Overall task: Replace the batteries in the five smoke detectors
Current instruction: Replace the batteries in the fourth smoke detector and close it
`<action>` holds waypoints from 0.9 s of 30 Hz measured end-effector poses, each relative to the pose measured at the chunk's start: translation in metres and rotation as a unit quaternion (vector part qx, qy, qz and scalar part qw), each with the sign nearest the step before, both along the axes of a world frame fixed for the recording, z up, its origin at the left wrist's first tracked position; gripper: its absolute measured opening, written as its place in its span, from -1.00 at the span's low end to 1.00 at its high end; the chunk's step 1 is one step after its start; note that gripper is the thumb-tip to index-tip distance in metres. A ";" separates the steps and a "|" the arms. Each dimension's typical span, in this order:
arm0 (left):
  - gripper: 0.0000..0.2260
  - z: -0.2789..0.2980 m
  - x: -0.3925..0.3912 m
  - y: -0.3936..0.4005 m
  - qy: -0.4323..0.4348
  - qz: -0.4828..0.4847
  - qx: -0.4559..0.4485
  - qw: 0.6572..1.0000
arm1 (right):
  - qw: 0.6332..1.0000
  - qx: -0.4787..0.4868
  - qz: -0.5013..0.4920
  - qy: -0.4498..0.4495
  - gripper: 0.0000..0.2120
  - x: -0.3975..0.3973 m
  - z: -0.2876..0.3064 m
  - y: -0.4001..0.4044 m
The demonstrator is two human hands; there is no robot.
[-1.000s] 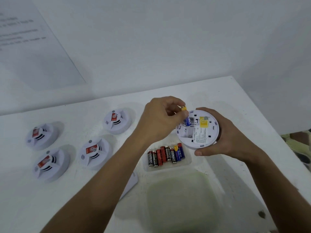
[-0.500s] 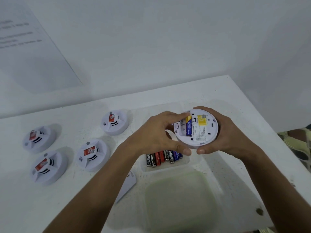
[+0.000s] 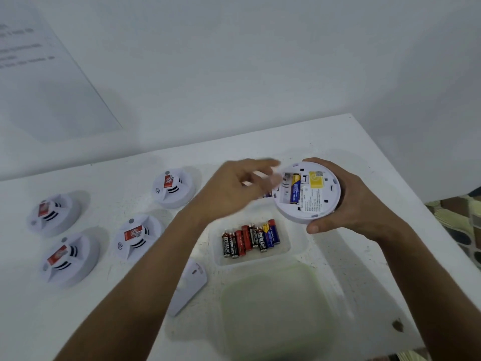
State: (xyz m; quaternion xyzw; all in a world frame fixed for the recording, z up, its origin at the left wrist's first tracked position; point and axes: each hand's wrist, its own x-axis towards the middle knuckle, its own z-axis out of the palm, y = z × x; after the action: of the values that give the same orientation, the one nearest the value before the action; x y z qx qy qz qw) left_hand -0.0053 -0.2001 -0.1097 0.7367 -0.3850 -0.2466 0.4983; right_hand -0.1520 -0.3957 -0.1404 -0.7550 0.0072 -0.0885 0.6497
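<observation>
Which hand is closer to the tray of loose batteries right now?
Left. The left hand hovers just above and behind the tray, blurred; the right hand is off to its right, holding the open smoke detector.

1. "EVEREADY" runs in white along the black batteries (image 3: 227, 245) lying in the clear tray (image 3: 291, 252).
2. Print on the held smoke detector's label (image 3: 311, 200) and the wall sheet (image 3: 23, 48) is too blurred to read.

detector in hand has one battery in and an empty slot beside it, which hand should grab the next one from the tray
Left. The right hand is wrapped around the upturned detector, steadying it. The left hand looks free and hovers just above the batteries in the clear tray.
</observation>
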 end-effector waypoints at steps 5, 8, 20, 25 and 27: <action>-0.66 -0.027 0.048 -0.012 -0.105 0.097 0.225 0.964 | 1.000 -0.015 -0.026 0.006 -0.10 -0.008 -0.005 -0.004; -0.51 -0.038 0.053 -0.024 -0.097 0.044 0.337 0.935 | 1.000 -0.011 -0.023 0.007 -0.12 -0.008 -0.007 -0.003; -0.78 -0.038 0.046 -0.026 -0.050 0.112 0.246 0.961 | 0.999 -0.022 -0.024 0.027 -0.09 -0.008 -0.010 0.002; -0.89 -0.008 0.017 -0.003 -0.092 0.202 0.064 0.973 | 0.999 -0.023 -0.014 0.016 -0.08 -0.004 -0.006 0.010; -0.89 0.006 -0.001 0.009 -0.079 0.234 -0.018 0.969 | 0.999 -0.028 -0.007 0.013 -0.09 -0.003 -0.004 0.014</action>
State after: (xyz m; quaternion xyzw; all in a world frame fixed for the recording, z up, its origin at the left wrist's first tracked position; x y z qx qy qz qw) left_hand -0.0068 -0.1907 -0.1033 0.8146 -0.2441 -0.0568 0.5231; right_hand -0.1548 -0.3814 -0.1447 -0.7741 0.0184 -0.0838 0.6272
